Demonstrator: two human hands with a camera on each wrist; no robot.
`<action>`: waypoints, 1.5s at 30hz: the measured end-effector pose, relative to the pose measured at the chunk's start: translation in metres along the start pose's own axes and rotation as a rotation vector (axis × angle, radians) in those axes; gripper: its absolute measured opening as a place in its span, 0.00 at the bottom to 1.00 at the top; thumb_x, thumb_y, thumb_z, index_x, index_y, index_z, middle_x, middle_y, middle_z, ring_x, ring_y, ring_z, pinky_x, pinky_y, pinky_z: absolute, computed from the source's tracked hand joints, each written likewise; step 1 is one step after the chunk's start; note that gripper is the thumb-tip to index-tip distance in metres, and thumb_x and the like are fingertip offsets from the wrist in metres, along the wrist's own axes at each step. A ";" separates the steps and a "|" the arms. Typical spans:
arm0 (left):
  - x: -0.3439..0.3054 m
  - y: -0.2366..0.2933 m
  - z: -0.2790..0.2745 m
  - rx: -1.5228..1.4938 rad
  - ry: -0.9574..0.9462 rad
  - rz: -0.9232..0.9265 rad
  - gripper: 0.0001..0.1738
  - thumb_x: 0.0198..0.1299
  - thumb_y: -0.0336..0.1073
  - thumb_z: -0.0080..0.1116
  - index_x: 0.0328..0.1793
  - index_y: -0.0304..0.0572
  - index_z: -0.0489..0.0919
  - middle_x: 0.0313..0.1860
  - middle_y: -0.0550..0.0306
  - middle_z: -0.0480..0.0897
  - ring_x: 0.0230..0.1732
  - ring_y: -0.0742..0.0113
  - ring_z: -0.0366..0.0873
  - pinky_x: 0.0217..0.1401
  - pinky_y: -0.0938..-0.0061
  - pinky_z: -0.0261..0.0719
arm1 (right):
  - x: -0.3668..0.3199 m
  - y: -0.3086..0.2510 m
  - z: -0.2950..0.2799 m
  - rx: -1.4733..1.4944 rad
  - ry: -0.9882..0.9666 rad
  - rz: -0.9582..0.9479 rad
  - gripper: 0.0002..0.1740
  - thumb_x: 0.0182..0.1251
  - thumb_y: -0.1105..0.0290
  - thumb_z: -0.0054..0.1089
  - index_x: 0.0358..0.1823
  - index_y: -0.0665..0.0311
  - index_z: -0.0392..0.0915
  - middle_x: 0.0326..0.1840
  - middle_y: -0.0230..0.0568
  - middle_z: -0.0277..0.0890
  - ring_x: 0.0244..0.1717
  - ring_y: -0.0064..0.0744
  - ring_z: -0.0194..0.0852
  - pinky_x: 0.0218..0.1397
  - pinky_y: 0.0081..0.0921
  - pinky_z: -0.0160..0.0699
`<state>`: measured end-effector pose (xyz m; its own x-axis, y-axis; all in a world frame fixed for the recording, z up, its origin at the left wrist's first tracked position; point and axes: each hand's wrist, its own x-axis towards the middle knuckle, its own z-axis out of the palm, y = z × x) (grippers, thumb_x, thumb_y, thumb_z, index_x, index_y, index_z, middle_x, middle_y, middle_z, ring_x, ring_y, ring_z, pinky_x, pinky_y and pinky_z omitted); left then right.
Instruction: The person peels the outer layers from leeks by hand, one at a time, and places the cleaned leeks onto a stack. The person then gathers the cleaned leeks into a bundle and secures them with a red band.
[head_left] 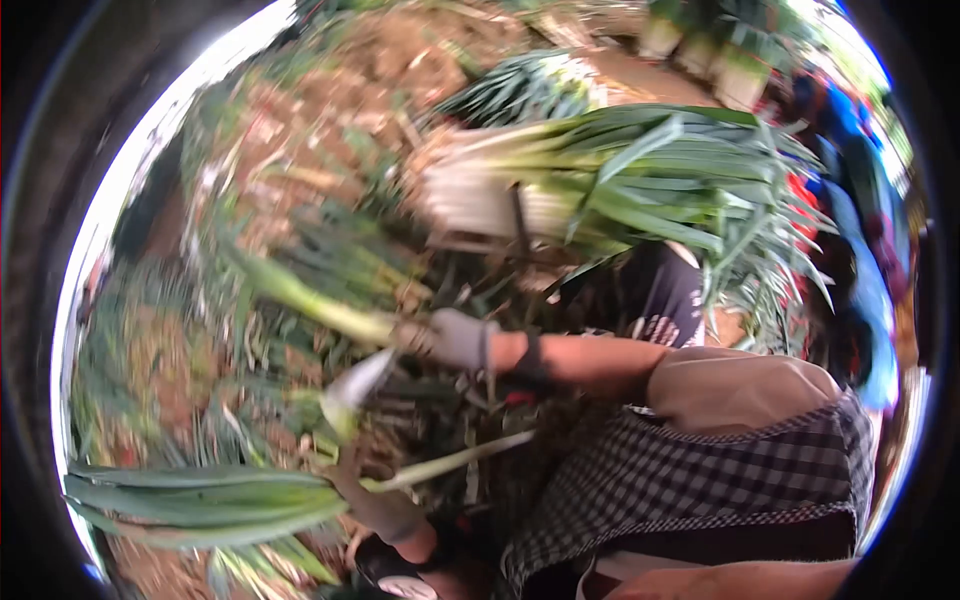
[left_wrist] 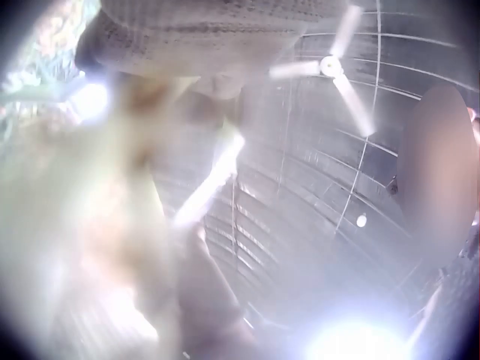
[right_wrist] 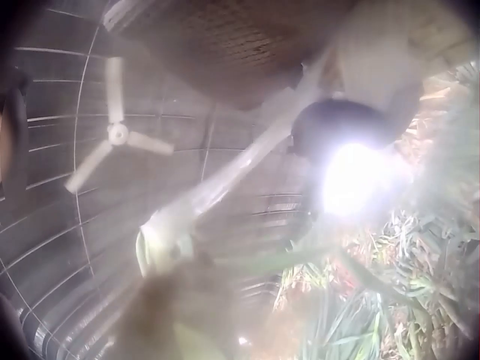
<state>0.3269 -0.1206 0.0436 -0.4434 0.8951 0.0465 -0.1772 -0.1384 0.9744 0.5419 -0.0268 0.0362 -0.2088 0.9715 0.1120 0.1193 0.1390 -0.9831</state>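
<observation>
Right hand point(head_left: 455, 340): gloved, fingers clenched round the upper leek point(head_left: 300, 297), gripping its pale end. The green part runs up-left over the ground point(head_left: 330, 70). A pale blade-like piece point(head_left: 355, 385) sticks out just below that fist; it's too blurred to tell what it is or whether the hand holds it.

Left hand point(head_left: 385, 510): also gloved, fingers wrapped round the lower leek point(head_left: 210, 500) where stem meets leaves. The leaves fan out left and the thin pale stem points up-right, towards the right forearm. The two leeks are near each other; I can't tell if they touch.

Behind the hands is a big leek pile point(head_left: 640, 180), white ends left, leaves right.

Both wrist views are washed out and show no finger detail. Each shows a ceiling fan point(left_wrist: 330, 66) under a ribbed roof point(right_wrist: 45, 247).
</observation>
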 end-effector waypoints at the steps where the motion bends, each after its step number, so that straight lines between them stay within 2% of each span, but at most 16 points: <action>1: 0.008 0.009 -0.010 0.046 0.043 0.003 0.17 0.68 0.43 0.47 0.41 0.33 0.76 0.24 0.60 0.74 0.22 0.74 0.67 0.27 0.79 0.72 | -0.005 0.002 -0.004 0.045 -0.043 0.039 0.33 0.71 0.38 0.42 0.52 0.63 0.76 0.21 0.31 0.72 0.22 0.20 0.69 0.23 0.25 0.67; 6: 0.043 0.016 -0.048 -0.149 0.046 -0.114 0.15 0.67 0.36 0.47 0.47 0.30 0.79 0.21 0.65 0.67 0.22 0.78 0.63 0.24 0.82 0.64 | -0.044 0.014 -0.011 0.123 -0.161 0.125 0.37 0.67 0.35 0.47 0.53 0.64 0.75 0.21 0.28 0.68 0.22 0.17 0.66 0.23 0.19 0.63; 8: 0.050 0.018 -0.030 -0.046 -0.018 -0.092 0.20 0.65 0.34 0.53 0.61 0.33 0.75 0.41 0.57 0.82 0.21 0.81 0.63 0.23 0.84 0.62 | -0.060 0.024 -0.009 0.334 -0.241 0.184 0.34 0.66 0.36 0.49 0.49 0.64 0.76 0.22 0.26 0.68 0.22 0.15 0.64 0.24 0.16 0.61; 9: 0.056 0.011 -0.023 -0.118 -0.035 -0.076 0.12 0.64 0.33 0.53 0.49 0.40 0.84 0.50 0.64 0.80 0.21 0.82 0.59 0.25 0.86 0.61 | -0.069 0.023 -0.009 0.370 -0.275 0.216 0.32 0.67 0.38 0.50 0.48 0.64 0.75 0.23 0.26 0.69 0.23 0.14 0.64 0.25 0.15 0.61; 10: 0.067 0.002 -0.023 -0.109 -0.085 -0.075 0.17 0.66 0.32 0.51 0.60 0.41 0.78 0.64 0.59 0.75 0.23 0.82 0.60 0.24 0.86 0.61 | -0.078 0.018 -0.007 0.371 -0.297 0.230 0.32 0.67 0.38 0.50 0.48 0.64 0.75 0.23 0.26 0.69 0.23 0.14 0.64 0.25 0.15 0.61; 11: 0.070 -0.003 -0.019 -0.303 -0.183 -0.121 0.20 0.66 0.36 0.53 0.64 0.42 0.73 0.63 0.59 0.74 0.24 0.82 0.62 0.26 0.84 0.61 | -0.089 0.013 -0.006 0.358 -0.325 0.284 0.32 0.67 0.39 0.51 0.48 0.64 0.76 0.24 0.26 0.70 0.23 0.14 0.64 0.25 0.15 0.62; 14: 0.080 -0.023 -0.008 -0.430 -0.208 -0.089 0.12 0.65 0.41 0.58 0.50 0.46 0.76 0.30 0.68 0.73 0.20 0.79 0.61 0.27 0.81 0.63 | -0.109 0.044 -0.002 0.249 -0.437 0.275 0.32 0.69 0.39 0.48 0.45 0.66 0.77 0.24 0.28 0.71 0.23 0.19 0.67 0.26 0.21 0.66; 16: 0.084 -0.031 -0.013 -0.295 -0.216 -0.151 0.10 0.65 0.40 0.58 0.48 0.46 0.77 0.24 0.69 0.70 0.20 0.78 0.60 0.27 0.80 0.62 | -0.109 0.042 0.003 -0.104 -0.414 -0.035 0.29 0.71 0.42 0.45 0.48 0.63 0.80 0.25 0.37 0.76 0.25 0.31 0.76 0.29 0.30 0.74; 17: 0.089 -0.037 -0.016 -0.362 -0.165 -0.198 0.08 0.62 0.30 0.59 0.47 0.43 0.76 0.29 0.64 0.76 0.17 0.78 0.62 0.21 0.80 0.63 | -0.103 0.029 -0.006 -0.326 -0.450 0.069 0.29 0.72 0.43 0.45 0.46 0.64 0.81 0.31 0.46 0.79 0.31 0.39 0.80 0.36 0.35 0.77; 19: 0.092 -0.041 -0.018 -0.355 -0.132 -0.227 0.07 0.60 0.29 0.60 0.44 0.41 0.77 0.29 0.63 0.76 0.17 0.77 0.62 0.21 0.79 0.64 | -0.062 0.037 -0.003 -0.386 -0.358 -0.264 0.25 0.70 0.46 0.52 0.45 0.63 0.81 0.35 0.47 0.80 0.34 0.39 0.81 0.38 0.34 0.78; 21: 0.090 -0.040 -0.018 -0.352 -0.130 -0.242 0.07 0.60 0.28 0.61 0.43 0.40 0.77 0.29 0.63 0.76 0.17 0.77 0.62 0.21 0.79 0.65 | -0.025 -0.004 0.020 -0.145 -0.361 0.022 0.29 0.64 0.47 0.60 0.47 0.71 0.79 0.38 0.45 0.81 0.39 0.31 0.79 0.44 0.30 0.77; 24: 0.083 -0.025 -0.010 -0.277 -0.156 -0.177 0.07 0.59 0.27 0.61 0.43 0.38 0.78 0.29 0.63 0.76 0.18 0.76 0.64 0.22 0.80 0.66 | 0.033 -0.016 0.060 -0.065 -0.403 -0.010 0.30 0.58 0.51 0.67 0.48 0.73 0.78 0.40 0.48 0.82 0.41 0.28 0.78 0.46 0.28 0.76; 26: 0.083 -0.022 -0.012 -0.174 -0.122 -0.124 0.08 0.58 0.27 0.61 0.44 0.35 0.78 0.29 0.62 0.76 0.18 0.76 0.65 0.21 0.80 0.67 | 0.052 -0.024 0.076 -0.203 -0.487 -0.029 0.31 0.57 0.49 0.68 0.46 0.73 0.78 0.31 0.41 0.79 0.34 0.25 0.74 0.39 0.27 0.75; 37: 0.089 -0.049 -0.027 -0.091 -0.019 -0.156 0.08 0.54 0.26 0.64 0.39 0.28 0.83 0.30 0.59 0.81 0.20 0.75 0.73 0.20 0.81 0.69 | 0.036 0.016 0.117 -0.200 -0.265 0.053 0.21 0.54 0.59 0.72 0.39 0.70 0.79 0.29 0.47 0.78 0.29 0.26 0.73 0.37 0.28 0.75; 39: 0.090 -0.055 -0.029 -0.070 0.012 -0.151 0.07 0.53 0.27 0.66 0.36 0.28 0.83 0.27 0.58 0.81 0.19 0.74 0.74 0.20 0.80 0.71 | 0.029 0.012 0.117 -0.399 -0.178 -0.135 0.18 0.53 0.61 0.71 0.34 0.69 0.78 0.26 0.42 0.77 0.27 0.25 0.72 0.34 0.27 0.74; 45: 0.093 -0.057 -0.052 -0.087 0.153 -0.245 0.08 0.51 0.25 0.67 0.37 0.32 0.80 0.25 0.59 0.79 0.16 0.74 0.70 0.17 0.79 0.67 | -0.015 -0.020 0.063 -0.339 -0.225 0.019 0.13 0.54 0.64 0.69 0.26 0.64 0.76 0.20 0.30 0.73 0.22 0.20 0.69 0.28 0.25 0.71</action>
<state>0.2498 -0.0518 -0.0191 -0.5047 0.8327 -0.2277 -0.3666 0.0321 0.9298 0.4819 -0.0562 0.0448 -0.4062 0.9135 0.0230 0.4302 0.2134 -0.8772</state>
